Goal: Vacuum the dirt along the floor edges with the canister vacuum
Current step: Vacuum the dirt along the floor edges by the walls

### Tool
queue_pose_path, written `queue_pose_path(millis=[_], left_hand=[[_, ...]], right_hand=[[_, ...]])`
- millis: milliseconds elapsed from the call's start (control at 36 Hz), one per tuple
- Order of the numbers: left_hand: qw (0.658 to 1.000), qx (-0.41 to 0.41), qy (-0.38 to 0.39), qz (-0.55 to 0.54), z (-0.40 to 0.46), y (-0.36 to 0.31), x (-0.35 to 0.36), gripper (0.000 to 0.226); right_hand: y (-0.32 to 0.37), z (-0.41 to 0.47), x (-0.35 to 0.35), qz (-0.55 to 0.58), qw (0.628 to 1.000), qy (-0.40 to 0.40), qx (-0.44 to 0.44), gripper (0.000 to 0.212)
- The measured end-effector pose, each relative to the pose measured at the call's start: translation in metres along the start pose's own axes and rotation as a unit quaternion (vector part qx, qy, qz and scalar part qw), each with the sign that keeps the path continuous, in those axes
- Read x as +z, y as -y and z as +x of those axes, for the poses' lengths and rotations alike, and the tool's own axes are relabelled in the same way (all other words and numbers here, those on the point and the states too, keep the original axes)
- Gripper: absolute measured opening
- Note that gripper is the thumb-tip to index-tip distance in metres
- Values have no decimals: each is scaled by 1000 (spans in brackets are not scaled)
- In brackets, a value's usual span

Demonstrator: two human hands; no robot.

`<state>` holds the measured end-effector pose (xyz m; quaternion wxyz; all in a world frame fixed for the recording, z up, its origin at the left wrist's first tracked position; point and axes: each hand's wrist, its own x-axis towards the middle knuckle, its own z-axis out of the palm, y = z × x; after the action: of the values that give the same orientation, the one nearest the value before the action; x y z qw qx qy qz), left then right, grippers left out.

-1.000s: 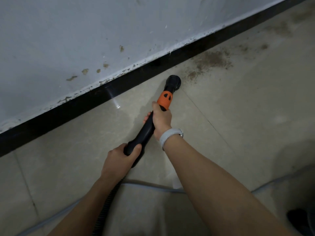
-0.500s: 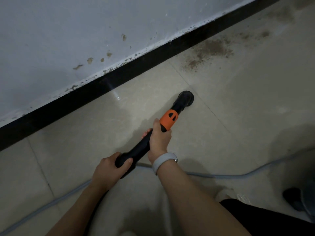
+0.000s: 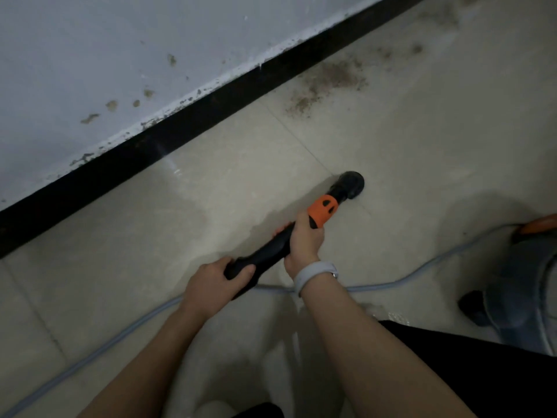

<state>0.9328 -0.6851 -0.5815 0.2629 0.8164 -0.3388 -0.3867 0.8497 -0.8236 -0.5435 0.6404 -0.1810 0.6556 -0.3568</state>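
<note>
1. The left hand (image 3: 212, 282) grips the rear end of the black vacuum wand (image 3: 271, 251), fingers curled round it.
2. The right hand (image 3: 304, 242) holds the wand further forward, just behind its orange collar (image 3: 321, 212); a pale wristband (image 3: 315, 274) sits on that wrist.
3. The round black nozzle (image 3: 349, 184) rests on the tiled floor (image 3: 437, 152), well apart from the black skirting board (image 3: 211, 107) at the floor's far edge.
4. A patch of brown dirt (image 3: 328, 82) lies on the floor just beside the skirting, beyond the nozzle and apart from it.
5. The grey canister (image 3: 518, 297) stands at the floor's right side, partly cut off by the frame.
6. A pale cable (image 3: 422, 273) runs across the floor beneath both forearms.
7. The white wall (image 3: 120, 55) above the skirting shows brown spots.
</note>
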Motion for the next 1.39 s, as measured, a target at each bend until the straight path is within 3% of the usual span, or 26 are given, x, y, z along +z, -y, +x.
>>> queue_pose_path(millis=[167,361,444,528,667,750,806,972,1139,1250,1389], left_hand=[[998,-23,-63,-6,-8,13,-9,79],[997,-10,33,65,-40,2,-13,73],[989,-12,72,127,-55,-15,-17,48],[982,-27,108,153,-71,-28,-24,66],[972,-92,138,169,-104,-35,-45,61],[970,-140,106,168,-131,-47,-60,50],[971,-161,74,158,-147,-62,-73,41],[978,-181,49,86,-189,-141,-126,57],[984,-176,24,25,-234,-254,-192,24],[986,-167,27,4,-258,-328,-232,42],[994,-106,20,13,-291,-428,-268,57]], right_hand=[[-13,-8,21,-6,998,66,23,13],[-18,-32,-25,8,998,-32,53,14],[-16,-43,-45,33,994,-68,73,19],[-13,-56,-60,54,989,-93,105,19],[-12,-92,-68,34,981,-81,176,21],[1,-114,-58,-2,977,-63,205,18],[19,-129,-50,-20,976,-45,214,15],[104,-190,-24,-64,980,27,188,23],[222,-266,-2,-83,981,74,159,20],[299,-315,6,-96,981,108,133,28],[398,-367,8,-121,971,176,107,23]])
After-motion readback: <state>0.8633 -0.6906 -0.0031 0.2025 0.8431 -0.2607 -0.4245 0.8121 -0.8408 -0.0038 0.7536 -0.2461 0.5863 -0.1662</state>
